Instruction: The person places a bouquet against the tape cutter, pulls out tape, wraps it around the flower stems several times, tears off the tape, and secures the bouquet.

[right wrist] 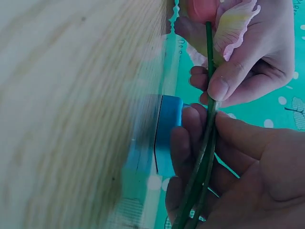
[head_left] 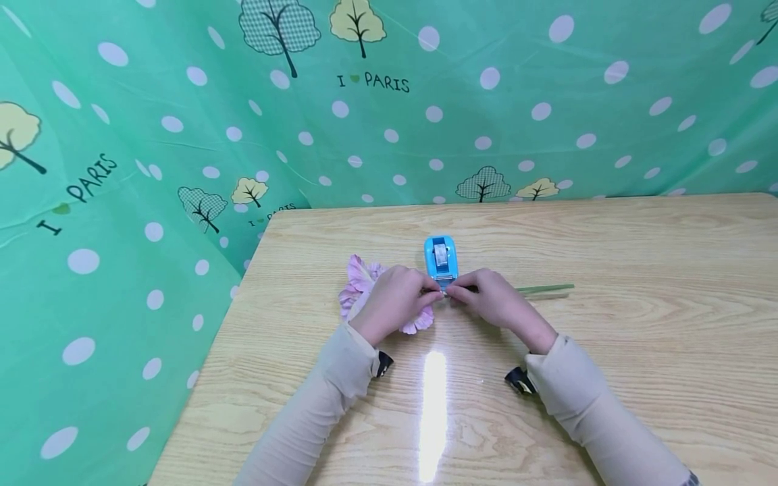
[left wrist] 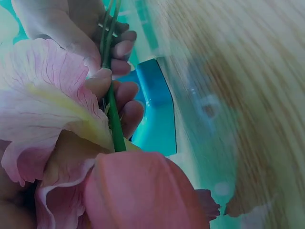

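A pink artificial flower point(head_left: 360, 283) lies on the wooden table point(head_left: 638, 270), partly under my left hand point(head_left: 431, 292). That hand pinches the green stem point(left wrist: 112, 114) just below the petals point(left wrist: 43, 95). My right hand point(head_left: 458, 290) grips the stems point(right wrist: 204, 152) right beside it, thumb on top. The stems' free end point(head_left: 543, 289) runs out to the right along the table. A blue tape dispenser point(head_left: 441, 256) stands just behind both hands, its front close to the fingertips. Whether any tape is on the stems cannot be made out.
A green dotted cloth point(head_left: 152, 169) with tree prints hangs behind and to the left of the table. The table's left edge point(head_left: 213, 351) runs diagonally near my left sleeve point(head_left: 328, 398). A glare streak point(head_left: 433, 412) lies between my forearms.
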`<state>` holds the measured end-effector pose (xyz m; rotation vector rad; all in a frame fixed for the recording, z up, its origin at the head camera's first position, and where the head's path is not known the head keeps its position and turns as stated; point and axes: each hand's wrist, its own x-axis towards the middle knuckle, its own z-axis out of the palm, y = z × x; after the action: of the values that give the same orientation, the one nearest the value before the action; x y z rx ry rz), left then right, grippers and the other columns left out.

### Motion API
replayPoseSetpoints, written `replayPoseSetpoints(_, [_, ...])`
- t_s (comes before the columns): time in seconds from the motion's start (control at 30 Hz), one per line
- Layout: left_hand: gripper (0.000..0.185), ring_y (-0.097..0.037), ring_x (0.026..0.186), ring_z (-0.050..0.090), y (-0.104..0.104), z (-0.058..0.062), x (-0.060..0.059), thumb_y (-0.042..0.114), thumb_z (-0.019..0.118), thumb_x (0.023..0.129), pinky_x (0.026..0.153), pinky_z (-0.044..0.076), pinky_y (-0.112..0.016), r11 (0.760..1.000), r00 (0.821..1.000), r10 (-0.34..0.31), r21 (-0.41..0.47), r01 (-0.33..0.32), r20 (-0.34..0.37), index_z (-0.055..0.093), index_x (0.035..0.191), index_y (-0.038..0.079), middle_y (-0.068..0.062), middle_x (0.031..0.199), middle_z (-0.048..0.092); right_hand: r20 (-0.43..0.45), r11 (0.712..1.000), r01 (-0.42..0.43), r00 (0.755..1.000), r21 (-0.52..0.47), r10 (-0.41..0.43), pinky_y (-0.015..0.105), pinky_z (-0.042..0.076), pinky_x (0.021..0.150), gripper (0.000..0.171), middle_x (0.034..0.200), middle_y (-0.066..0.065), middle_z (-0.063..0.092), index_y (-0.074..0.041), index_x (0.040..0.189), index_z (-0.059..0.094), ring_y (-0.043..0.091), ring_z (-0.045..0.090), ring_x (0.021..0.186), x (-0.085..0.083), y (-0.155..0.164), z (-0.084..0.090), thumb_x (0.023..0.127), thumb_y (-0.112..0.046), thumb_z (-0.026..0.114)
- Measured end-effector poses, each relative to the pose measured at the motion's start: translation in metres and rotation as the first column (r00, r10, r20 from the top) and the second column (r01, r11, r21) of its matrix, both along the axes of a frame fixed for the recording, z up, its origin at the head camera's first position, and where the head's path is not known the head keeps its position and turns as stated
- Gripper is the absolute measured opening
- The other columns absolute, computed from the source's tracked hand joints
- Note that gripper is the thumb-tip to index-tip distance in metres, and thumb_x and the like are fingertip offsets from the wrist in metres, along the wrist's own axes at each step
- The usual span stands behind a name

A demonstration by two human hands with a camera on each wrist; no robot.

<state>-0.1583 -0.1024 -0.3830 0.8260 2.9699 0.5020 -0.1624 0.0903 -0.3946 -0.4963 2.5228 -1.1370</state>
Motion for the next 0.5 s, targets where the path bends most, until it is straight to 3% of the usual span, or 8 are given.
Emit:
replayPoseSetpoints(0.3, [0.02, -0.006, 0.064, 0.056, -0.0018, -0.0003, -0.0012, 0.031, 0.068, 0.095, 0.065, 0.046, -0.022, 0.999, 0.994, 0.031, 0.018, -0.033, 0.107, 0.078, 0.104, 0.017, 0.003, 0.098, 0.077, 0.034, 0.999, 0.039, 0.999, 0.005, -0.039, 0.027, 0.04, 0.051, 0.022, 0.085, 0.009, 0.069, -0.008, 0.105, 0.077, 0.014, 0.049, 0.053, 0.0007, -0.0002, 0.0004, 0.101, -0.02, 0.059])
replayPoseSetpoints(0.5, [0.024, -0.007, 0.059, 0.052, -0.0012, -0.0002, -0.0016, 0.034, 0.066, 0.096, 0.062, 0.045, -0.022, 0.999, 0.987, 0.042, 0.013, -0.044, 0.154, 0.077, 0.109, 0.016, 0.003, 0.095, 0.076, 0.007, 0.999, 0.051, 0.999, 0.015, -0.052, 0.028, 0.043, 0.053, 0.021, 0.094, 0.01, 0.072, -0.008, 0.108, 0.077, 0.015, 0.051, 0.055, 0.0013, -0.0004, 0.0, 0.1, -0.018, 0.06])
